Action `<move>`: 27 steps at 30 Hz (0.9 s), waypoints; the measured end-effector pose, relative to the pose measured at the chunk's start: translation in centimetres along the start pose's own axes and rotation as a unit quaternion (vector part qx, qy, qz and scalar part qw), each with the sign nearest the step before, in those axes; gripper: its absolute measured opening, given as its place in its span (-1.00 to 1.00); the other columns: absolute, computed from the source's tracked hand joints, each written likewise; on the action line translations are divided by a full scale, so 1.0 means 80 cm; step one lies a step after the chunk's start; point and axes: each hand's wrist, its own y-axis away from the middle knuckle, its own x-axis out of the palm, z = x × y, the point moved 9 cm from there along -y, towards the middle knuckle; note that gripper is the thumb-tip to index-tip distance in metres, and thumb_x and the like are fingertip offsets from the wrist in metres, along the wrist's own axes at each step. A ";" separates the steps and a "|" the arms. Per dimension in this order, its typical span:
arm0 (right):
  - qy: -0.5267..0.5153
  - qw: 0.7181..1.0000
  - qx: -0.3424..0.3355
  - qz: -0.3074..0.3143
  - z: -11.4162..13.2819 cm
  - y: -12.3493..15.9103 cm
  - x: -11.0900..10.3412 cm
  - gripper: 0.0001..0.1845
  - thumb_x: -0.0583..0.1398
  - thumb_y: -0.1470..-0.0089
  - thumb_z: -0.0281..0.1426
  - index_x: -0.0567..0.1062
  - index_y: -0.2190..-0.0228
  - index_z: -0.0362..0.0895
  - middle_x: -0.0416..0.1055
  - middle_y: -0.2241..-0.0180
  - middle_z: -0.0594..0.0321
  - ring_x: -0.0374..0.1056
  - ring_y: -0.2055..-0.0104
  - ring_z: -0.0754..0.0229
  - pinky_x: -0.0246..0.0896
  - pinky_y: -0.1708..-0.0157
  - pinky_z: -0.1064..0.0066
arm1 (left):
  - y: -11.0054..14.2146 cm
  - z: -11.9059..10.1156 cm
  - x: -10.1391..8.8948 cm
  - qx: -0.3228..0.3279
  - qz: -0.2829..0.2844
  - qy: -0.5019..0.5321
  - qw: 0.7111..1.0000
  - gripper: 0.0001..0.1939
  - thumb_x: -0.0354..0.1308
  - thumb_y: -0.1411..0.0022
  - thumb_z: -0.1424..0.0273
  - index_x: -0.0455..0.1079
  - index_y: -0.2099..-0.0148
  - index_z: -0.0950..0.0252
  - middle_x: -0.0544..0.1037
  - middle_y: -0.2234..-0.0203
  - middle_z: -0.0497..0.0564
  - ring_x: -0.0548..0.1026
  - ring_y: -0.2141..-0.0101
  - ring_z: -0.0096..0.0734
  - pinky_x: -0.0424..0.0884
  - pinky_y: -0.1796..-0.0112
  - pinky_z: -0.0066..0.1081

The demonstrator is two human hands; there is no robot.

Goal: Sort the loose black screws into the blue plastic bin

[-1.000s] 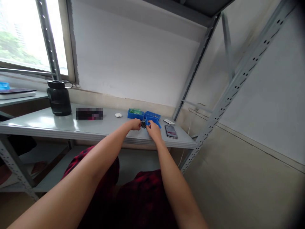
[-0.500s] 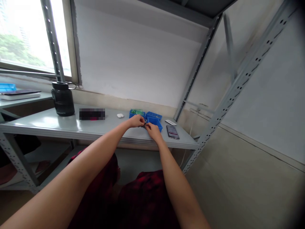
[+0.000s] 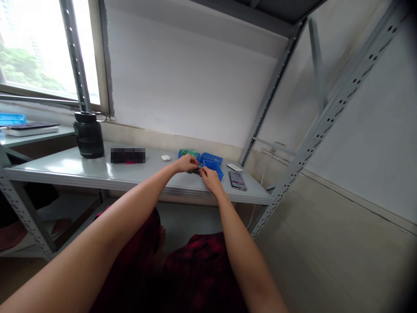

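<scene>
So both hands are almost meeting over some small dark bits on the table, just in front of the blue bins. Left hand and right hand both have fingers bunched in close, but whatever's between them is too tiny to make out, so can't tell if either really has hold of anything. The front bin is right beside the right hand, with a phone further right.
</scene>
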 end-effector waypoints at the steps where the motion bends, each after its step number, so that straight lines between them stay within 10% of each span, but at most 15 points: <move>1: 0.001 1.000 0.000 -0.006 -0.001 0.000 -0.001 -0.72 0.01 -0.25 -0.34 0.51 0.29 -0.09 0.52 0.31 0.15 0.38 0.24 0.14 0.10 0.24 0.43 | 0.000 0.001 0.001 -0.003 0.004 0.002 1.000 -0.80 0.12 -0.01 0.45 0.52 0.32 0.41 0.56 0.49 0.05 0.44 0.50 -0.45 0.33 0.44 -0.49; 21: -0.009 1.000 -0.014 -0.014 0.006 0.000 0.002 -0.65 -0.01 -0.25 -0.26 0.53 0.27 -0.09 0.54 0.33 0.10 0.40 0.32 0.11 0.12 0.29 0.40 | 0.001 -0.019 0.004 -0.014 -0.022 0.126 0.992 -0.81 0.18 -0.08 0.37 0.50 0.33 0.42 0.54 0.51 0.05 0.44 0.49 -0.47 0.36 0.44 -0.48; 27: -0.055 0.996 0.038 -0.064 -0.015 -0.002 -0.011 -0.71 0.05 -0.17 -0.29 0.54 0.38 -0.10 0.52 0.39 0.19 0.38 0.35 0.15 0.14 0.30 0.41 | -0.003 -0.011 0.006 -0.005 -0.011 -0.025 1.000 -0.83 0.20 -0.06 0.37 0.53 0.36 0.38 0.56 0.51 0.03 0.45 0.45 -0.42 0.31 0.42 -0.47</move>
